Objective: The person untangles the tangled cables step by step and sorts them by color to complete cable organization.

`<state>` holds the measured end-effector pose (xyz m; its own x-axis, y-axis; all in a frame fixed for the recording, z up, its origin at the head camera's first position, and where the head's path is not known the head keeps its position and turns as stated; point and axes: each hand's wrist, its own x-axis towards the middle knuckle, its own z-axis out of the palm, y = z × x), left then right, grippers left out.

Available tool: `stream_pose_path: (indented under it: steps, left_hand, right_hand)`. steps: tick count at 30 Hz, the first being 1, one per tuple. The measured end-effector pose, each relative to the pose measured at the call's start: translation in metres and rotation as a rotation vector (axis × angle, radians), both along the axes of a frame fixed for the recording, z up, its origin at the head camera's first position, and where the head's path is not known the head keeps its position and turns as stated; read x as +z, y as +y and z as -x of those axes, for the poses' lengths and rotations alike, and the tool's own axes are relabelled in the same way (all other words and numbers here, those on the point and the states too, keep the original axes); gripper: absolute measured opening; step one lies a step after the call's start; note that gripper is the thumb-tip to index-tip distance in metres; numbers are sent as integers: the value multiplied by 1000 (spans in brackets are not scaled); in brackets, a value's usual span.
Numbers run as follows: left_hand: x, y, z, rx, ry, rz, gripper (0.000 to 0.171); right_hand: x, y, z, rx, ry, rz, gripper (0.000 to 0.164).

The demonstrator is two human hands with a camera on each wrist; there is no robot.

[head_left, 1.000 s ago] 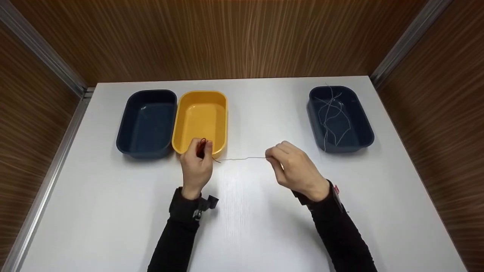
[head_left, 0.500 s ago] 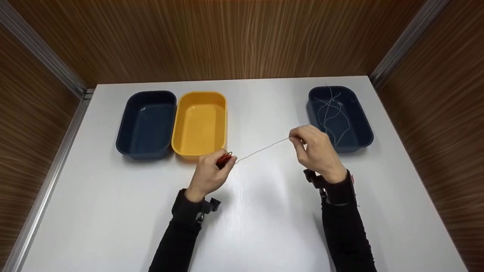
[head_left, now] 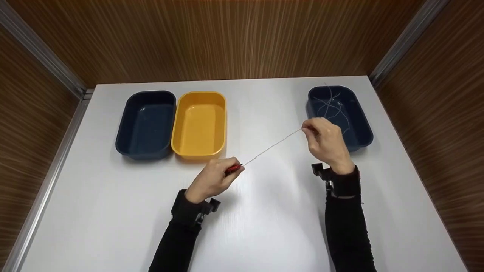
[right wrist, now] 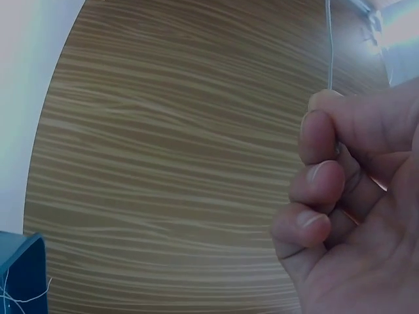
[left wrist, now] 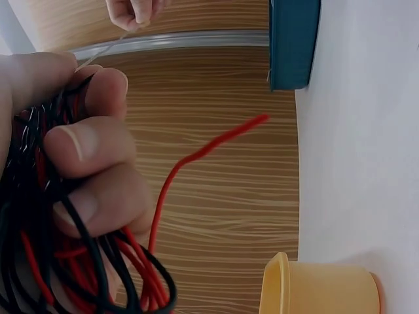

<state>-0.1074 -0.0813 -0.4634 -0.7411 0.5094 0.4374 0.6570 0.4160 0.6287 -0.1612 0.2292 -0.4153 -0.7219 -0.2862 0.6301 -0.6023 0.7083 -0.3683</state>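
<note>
My left hand [head_left: 213, 178] grips a bundle of red and black wires [left wrist: 29, 190], its fingers curled round it just in front of the yellow bin [head_left: 201, 155]. A loose red wire end [left wrist: 219, 140] sticks out from the bundle in the left wrist view. Between the hands runs a thin pale wire [head_left: 272, 147], looking nearly straight. My right hand [head_left: 328, 145] pinches its far end between thumb and forefinger, over the near left part of the right blue bin [head_left: 361, 143]. Where the pale wire enters the bundle is hidden by the left fingers.
Several thin pale strands [head_left: 329, 100] lie in the right blue bin, some poking over its rim. Another dark blue bin [head_left: 145, 155] stands against the yellow one on the left. Wood-grain panels [head_left: 242, 41] border the white table [head_left: 261, 234] at the back and sides.
My right hand has moved right and away, towards the right bin, drawing out a longer stretch of pale wire. The left hand has turned and shifted right, still holding the bundle.
</note>
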Motion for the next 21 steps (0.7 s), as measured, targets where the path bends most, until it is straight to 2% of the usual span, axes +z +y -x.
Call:
stream_pose_path:
  steps: [6,14,19,21]
  left_hand:
    - [0,0,0,-2,33,34,21]
    - [1,1,0,100,42,-37,22]
    - [3,-1,1,112,49,-10,19]
    - [4,-3,1,148,55,-9,18]
  right_hand:
    - [-3,2,5,-26,9,24,6]
    - [-5,5,7,-45,56,77,7]
    - [-5,7,8,-70,67,94,6]
    - [-4,10,9,-106,82,128,5]
